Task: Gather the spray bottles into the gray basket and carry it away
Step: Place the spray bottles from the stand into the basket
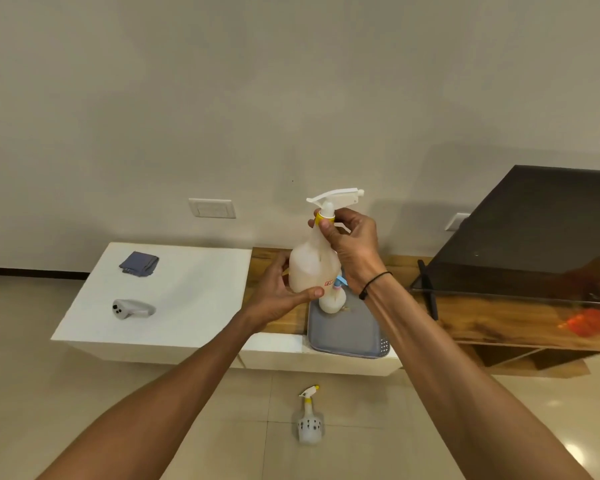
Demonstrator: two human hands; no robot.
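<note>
I hold a large white spray bottle (312, 265) upright in the air above the gray basket (350, 336). My right hand (352, 244) pinches its neck at the yellow collar, under the white trigger head. My left hand (278, 294) cups the bottle's base, thumb along the bottom. The basket rests on the low unit's front edge. A smaller white bottle (333, 299) with a blue and pink top lies inside it, partly hidden by the held bottle. A third small white spray bottle (309, 419) with a yellow nozzle stands on the tiled floor below.
A white block (174, 306) at left carries a folded blue-gray cloth (139, 264) and a white controller (132, 309). At right, a dark glass panel (534, 237) sits over the wooden shelf (499, 323), with something orange (589, 323) beneath it. Two wall sockets sit behind.
</note>
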